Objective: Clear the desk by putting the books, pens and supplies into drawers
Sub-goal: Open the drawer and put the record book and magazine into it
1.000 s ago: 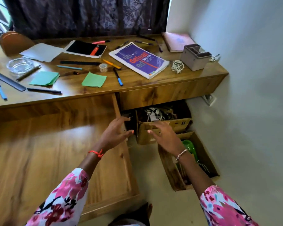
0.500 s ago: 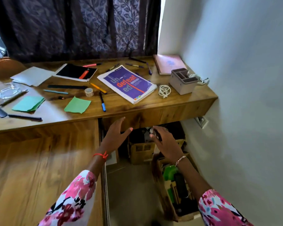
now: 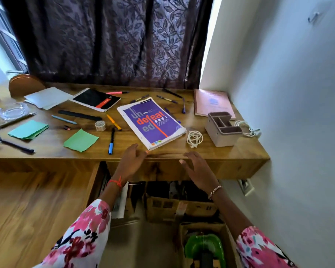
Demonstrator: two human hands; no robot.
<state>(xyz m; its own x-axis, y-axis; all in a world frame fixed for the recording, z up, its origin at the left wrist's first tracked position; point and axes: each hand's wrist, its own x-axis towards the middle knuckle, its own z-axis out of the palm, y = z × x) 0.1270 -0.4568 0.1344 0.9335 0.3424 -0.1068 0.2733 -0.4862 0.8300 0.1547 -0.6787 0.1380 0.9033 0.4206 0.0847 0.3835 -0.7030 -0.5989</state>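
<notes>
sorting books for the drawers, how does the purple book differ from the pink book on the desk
The purple book lies skewed near the front edge of the desk; the pink book sits straight in the back right corner. The purple book bears big orange lettering; the pink book is pale with a small blue emblem. The purple book looks thicker than the pink book. Both lie flat and closed.

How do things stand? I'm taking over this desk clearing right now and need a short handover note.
Left hand open, empty, fingertips by the near corner of the purple book. Right hand open, empty, over the front edge of the desk.
Purple book, pink book, black notebook, pens, green notes and tape roll all lie on the desk.
Done: nothing visibly stowed.
Left: everything; the drawer front below the hands looks shut.
</notes>
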